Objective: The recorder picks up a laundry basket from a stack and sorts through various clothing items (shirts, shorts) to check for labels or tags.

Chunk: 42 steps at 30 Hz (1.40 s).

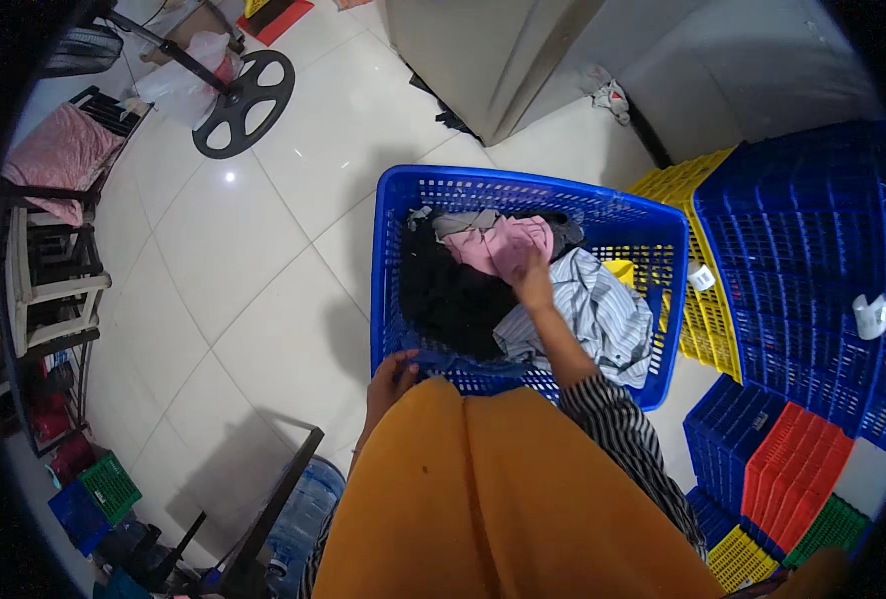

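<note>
A blue perforated plastic laundry basket [525, 177] stands on the floor in front of me with a heap of clothes in it. My right hand [532, 286] reaches into it, thumb and fingers closed on a pink garment [509, 243]. Beneath my right forearm lies a grey-and-white striped shirt [600, 314]. Black cloth [450, 296] fills the left side, and a grey cloth [469, 222] shows behind the pink one. My left hand [392, 383] is at the basket's near left corner, fingers bent at the rim; its grip there is partly hidden.
Stacks of blue baskets [795, 262] and a yellow basket [712, 299] stand at the right, with small red crates [795, 472] nearer. A refrigerator-like cabinet [480, 60] is beyond. At left are a round black stand base [244, 105], a white stool [61, 288] and a water bottle [304, 509].
</note>
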Each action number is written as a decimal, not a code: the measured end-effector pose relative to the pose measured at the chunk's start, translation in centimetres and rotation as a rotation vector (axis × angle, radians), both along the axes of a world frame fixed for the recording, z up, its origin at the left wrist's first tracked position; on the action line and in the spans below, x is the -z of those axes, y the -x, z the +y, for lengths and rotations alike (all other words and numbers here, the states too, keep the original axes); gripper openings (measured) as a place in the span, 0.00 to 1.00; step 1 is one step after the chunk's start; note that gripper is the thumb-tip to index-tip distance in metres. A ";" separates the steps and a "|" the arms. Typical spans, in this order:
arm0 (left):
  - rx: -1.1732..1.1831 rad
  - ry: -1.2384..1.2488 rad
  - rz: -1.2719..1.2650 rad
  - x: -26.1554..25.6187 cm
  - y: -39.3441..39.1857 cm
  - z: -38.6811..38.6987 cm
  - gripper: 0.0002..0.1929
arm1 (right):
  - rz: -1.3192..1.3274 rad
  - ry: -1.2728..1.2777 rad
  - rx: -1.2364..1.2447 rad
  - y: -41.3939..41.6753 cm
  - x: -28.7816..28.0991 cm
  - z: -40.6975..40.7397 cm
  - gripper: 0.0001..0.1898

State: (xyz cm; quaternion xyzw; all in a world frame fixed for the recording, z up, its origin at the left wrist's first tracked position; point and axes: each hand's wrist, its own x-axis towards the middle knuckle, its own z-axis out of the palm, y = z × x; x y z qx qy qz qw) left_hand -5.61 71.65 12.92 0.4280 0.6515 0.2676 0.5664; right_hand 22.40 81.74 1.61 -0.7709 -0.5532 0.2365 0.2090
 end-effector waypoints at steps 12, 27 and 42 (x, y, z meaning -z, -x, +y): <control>-0.460 0.398 -0.281 -2.4 -3.1 1.5 0.26 | 0.408 0.341 -0.609 3.6 -7.0 -10.2 0.11; 0.191 0.078 -0.201 11.8 -6.4 -1.9 0.28 | -0.108 -0.244 0.287 -10.9 6.1 5.1 0.16; 0.226 -0.205 0.019 -7.1 -6.4 10.0 0.20 | 0.735 0.137 0.365 -8.2 -24.6 -7.3 0.12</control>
